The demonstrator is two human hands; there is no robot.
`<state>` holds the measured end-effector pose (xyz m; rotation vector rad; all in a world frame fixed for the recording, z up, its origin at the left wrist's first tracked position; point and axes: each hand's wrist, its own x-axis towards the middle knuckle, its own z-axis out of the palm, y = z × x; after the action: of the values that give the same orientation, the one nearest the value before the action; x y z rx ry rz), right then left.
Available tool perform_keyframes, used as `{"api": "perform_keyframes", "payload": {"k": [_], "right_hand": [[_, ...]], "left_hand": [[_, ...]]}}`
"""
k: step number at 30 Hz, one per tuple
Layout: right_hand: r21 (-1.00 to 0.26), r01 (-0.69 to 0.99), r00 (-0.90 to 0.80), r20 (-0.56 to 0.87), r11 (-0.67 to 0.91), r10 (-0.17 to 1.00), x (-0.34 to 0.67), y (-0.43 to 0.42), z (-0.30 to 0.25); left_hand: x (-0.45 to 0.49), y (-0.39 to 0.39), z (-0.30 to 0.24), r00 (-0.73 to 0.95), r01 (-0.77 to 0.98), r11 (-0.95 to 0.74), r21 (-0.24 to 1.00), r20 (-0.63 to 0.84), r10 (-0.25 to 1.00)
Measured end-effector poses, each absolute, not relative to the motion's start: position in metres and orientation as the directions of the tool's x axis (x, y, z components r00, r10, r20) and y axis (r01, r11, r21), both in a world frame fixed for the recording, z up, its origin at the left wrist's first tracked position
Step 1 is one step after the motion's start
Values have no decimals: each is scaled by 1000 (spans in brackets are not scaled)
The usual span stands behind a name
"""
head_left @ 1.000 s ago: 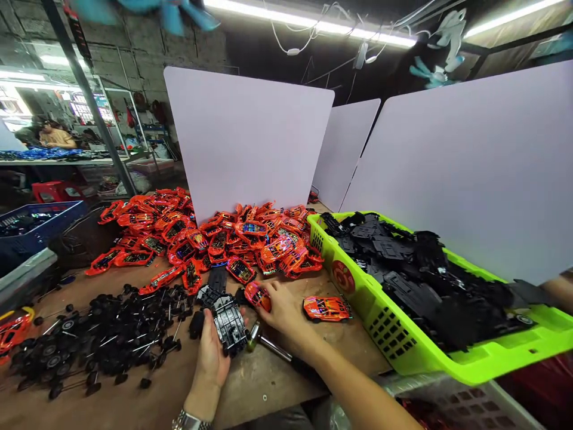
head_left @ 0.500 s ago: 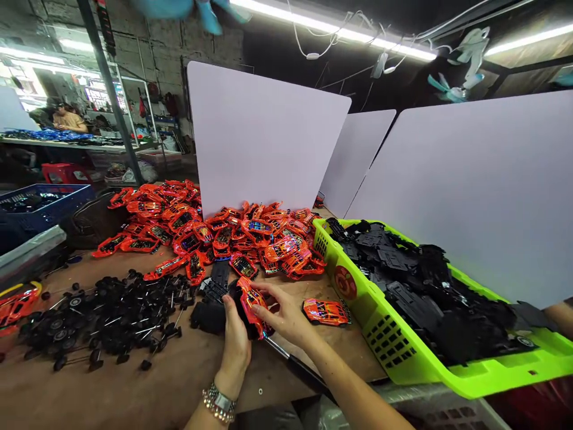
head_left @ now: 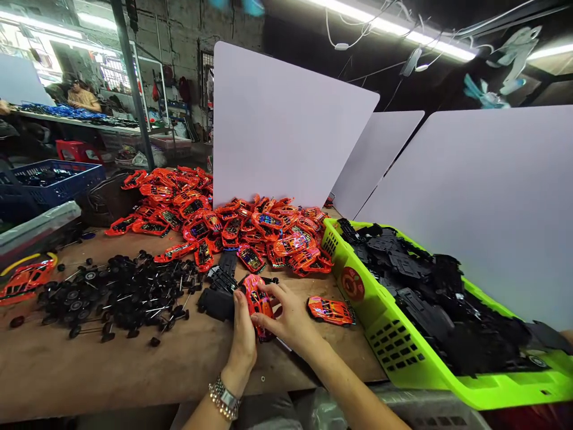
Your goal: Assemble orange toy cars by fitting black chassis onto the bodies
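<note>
one orange car (head_left: 258, 295) — between left hand (head_left: 244, 332), right hand (head_left: 292, 318)

No words, numbers or brand names can be read. The one clear sign is a round red sticker (head_left: 353, 283) on the side wall of the green basket (head_left: 396, 343), to the right of the hands (head_left: 290, 316); it bears a paler rounded emblem, and any lettering in it is too small to make out. The orange toy car (head_left: 258, 292) between the hands carries printed markings on its body, as does the car on the bench (head_left: 331, 310) just right of them; neither print is legible.
</note>
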<state>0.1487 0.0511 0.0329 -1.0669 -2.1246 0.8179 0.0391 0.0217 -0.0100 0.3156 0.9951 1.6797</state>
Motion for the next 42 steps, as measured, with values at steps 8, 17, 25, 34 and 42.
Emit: {"api": "perform_keyframes", "payload": {"k": [8, 17, 25, 34, 42], "right_hand": [[-695, 450, -530, 298, 561, 794, 149, 23, 35], [-996, -13, -650, -63, -93, 757, 148, 64, 19], [-996, -84, -491, 47, 7, 870, 157, 38, 6], [-943, -327, -345, 65, -55, 936, 148, 9, -28], [-891, 203, -560, 235, 406, 795, 133, 9, -24]], "left_hand": [[23, -5, -16, -429, -544, 36, 838, -315, 847], [20, -25, -6, -269, -362, 52, 931, -157, 950], [20, -37, -4, -214, -156, 36, 987, -69, 974], [-38, -58, -11, -144, 318, -28, 948, 77, 987], [-46, -63, -36, -141, 449, -40, 893, 115, 983]]}}
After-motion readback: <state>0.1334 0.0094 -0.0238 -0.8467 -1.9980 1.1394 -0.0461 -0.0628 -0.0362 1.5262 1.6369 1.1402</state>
